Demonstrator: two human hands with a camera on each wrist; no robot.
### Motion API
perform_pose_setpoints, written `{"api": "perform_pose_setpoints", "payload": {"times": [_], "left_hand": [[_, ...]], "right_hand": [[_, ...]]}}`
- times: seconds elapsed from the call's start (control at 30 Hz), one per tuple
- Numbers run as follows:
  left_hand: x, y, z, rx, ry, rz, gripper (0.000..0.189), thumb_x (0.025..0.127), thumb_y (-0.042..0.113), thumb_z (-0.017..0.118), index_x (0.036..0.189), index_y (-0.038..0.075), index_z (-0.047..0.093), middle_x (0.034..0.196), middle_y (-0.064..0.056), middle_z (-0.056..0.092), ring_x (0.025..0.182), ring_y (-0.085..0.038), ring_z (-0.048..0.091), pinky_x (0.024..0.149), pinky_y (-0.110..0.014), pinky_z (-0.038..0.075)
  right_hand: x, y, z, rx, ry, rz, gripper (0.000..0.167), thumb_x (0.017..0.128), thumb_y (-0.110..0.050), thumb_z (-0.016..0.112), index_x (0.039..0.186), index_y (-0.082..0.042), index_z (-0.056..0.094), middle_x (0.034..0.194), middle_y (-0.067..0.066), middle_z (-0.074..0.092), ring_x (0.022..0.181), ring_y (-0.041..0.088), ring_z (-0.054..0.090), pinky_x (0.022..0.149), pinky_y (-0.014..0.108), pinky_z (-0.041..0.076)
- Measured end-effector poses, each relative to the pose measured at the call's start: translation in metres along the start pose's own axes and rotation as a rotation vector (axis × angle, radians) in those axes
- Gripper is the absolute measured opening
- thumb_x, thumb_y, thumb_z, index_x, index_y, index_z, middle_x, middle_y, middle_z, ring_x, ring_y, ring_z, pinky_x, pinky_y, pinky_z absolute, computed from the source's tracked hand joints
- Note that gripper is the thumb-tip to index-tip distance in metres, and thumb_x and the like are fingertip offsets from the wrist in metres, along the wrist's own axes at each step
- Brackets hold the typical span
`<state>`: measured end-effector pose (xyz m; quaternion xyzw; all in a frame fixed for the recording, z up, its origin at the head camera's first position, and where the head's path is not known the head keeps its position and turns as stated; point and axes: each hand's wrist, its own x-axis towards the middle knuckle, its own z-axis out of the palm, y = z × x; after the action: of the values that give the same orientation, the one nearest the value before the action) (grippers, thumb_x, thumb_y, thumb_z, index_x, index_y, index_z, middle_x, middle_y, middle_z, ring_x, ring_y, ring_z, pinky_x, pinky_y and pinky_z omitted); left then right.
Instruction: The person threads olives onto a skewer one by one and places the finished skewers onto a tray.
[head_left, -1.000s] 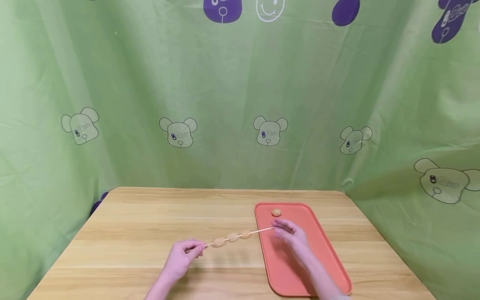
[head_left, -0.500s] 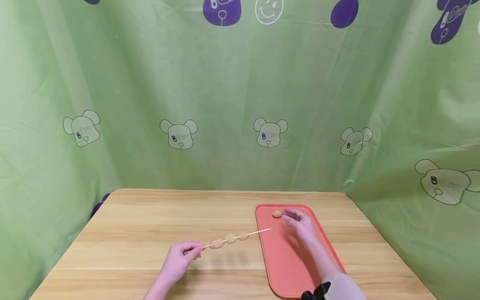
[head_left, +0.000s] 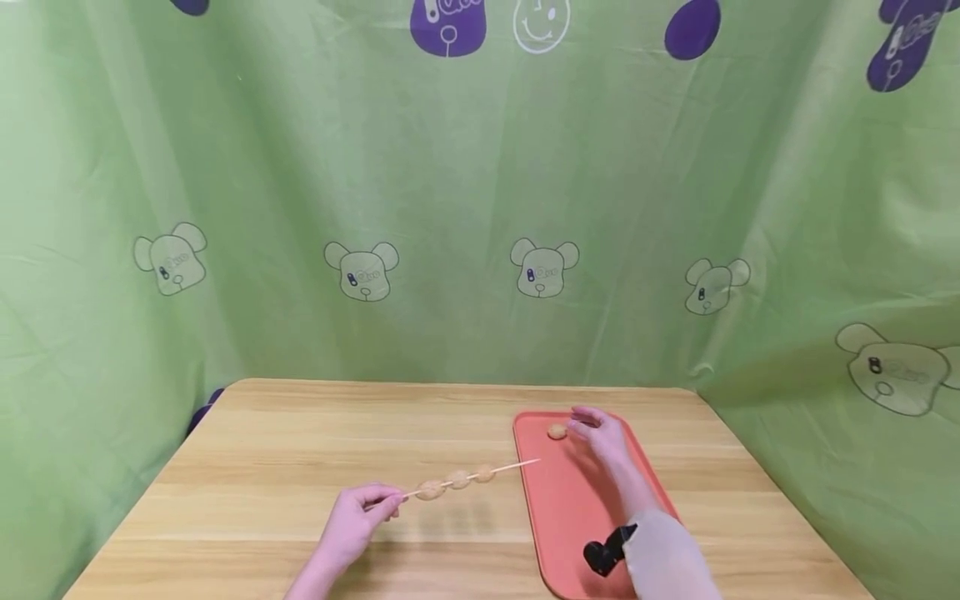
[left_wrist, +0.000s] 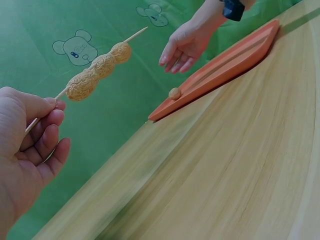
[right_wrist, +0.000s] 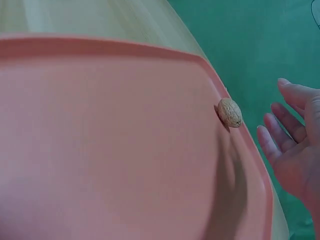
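Between thumb and fingers, my left hand (head_left: 354, 525) pinches the lower end of a thin wooden skewer (head_left: 517, 464). Three tan, wrinkled walnuts (left_wrist: 102, 66) sit close together along it, and its pointed end sticks out bare past them. The skewer slants up to the right, its tip over the left rim of a salmon-pink tray (head_left: 555, 521). Another walnut (right_wrist: 230, 112) lies alone inside the tray near its far edge. My right hand (head_left: 602, 437) reaches over there from the right, fingers loosely bent and apart, with a gap to that walnut in the right wrist view.
The tray lies on a light wooden table (head_left: 315, 433), right of its middle. A green curtain (head_left: 450, 333) printed with bear heads hangs behind and at both sides. A black device (head_left: 609, 550) is strapped at the right wrist, by a pale sleeve (head_left: 667, 558).
My right hand has left the skewer's tip and moved away over the tray to beside the loose walnut. The left hand keeps its hold on the skewer, nearly in place.
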<state>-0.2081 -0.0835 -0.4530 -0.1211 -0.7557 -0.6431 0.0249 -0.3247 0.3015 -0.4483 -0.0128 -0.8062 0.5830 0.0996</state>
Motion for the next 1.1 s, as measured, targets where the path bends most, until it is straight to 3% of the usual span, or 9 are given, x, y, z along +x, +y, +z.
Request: {"api": "perform_pose_setpoints", "payload": {"times": [0.23,0.43,0.73,0.87,1.1], "left_hand": [[-0.001,-0.003,-0.006,0.010,0.004,0.013,0.013,0.084,0.004,0.064,0.091,-0.006,0.067,0.075,-0.014,0.062,0.066,-0.013,0.055,0.062,-0.026,0.049],[-0.001,-0.002,-0.011,0.033,0.031,0.018,0.013,0.084,0.005,0.065,0.090,-0.005,0.068,0.074,-0.013,0.062,0.066,-0.011,0.055,0.063,-0.025,0.048],[-0.001,0.000,-0.012,0.021,0.014,0.066,0.014,0.084,0.004,0.064,0.089,-0.009,0.067,0.071,-0.009,0.062,0.065,-0.011,0.055,0.062,-0.025,0.049],[-0.001,-0.001,-0.011,0.009,0.011,0.086,0.014,0.084,0.003,0.064,0.089,-0.010,0.066,0.070,-0.008,0.062,0.065,-0.011,0.056,0.062,-0.025,0.049],[-0.001,-0.003,-0.011,0.019,0.014,0.082,0.013,0.084,0.003,0.064,0.088,-0.009,0.067,0.070,-0.010,0.062,0.065,-0.011,0.055,0.061,-0.024,0.048]], "right_hand": [[0.005,0.006,0.007,-0.035,-0.039,0.039,0.048,0.088,-0.012,0.059,0.130,0.008,0.045,0.125,0.028,0.048,0.108,0.032,0.051,0.091,0.045,0.043],[0.013,0.012,0.018,-0.153,-0.081,0.065,0.049,0.088,-0.009,0.060,0.131,0.007,0.044,0.133,0.028,0.044,0.125,0.042,0.037,0.103,0.050,0.029],[0.014,0.027,0.029,-0.187,-0.104,-0.001,0.039,0.089,0.001,0.056,0.125,0.014,0.047,0.116,0.031,0.054,0.109,0.041,0.051,0.090,0.043,0.046],[0.016,0.032,0.031,-0.198,-0.083,-0.003,0.038,0.088,-0.001,0.058,0.123,0.013,0.050,0.117,0.030,0.054,0.106,0.039,0.052,0.088,0.044,0.046],[0.009,0.031,0.032,-0.323,-0.046,-0.068,0.030,0.086,-0.007,0.064,0.111,0.009,0.061,0.107,0.024,0.062,0.099,0.036,0.056,0.085,0.044,0.046]]}}
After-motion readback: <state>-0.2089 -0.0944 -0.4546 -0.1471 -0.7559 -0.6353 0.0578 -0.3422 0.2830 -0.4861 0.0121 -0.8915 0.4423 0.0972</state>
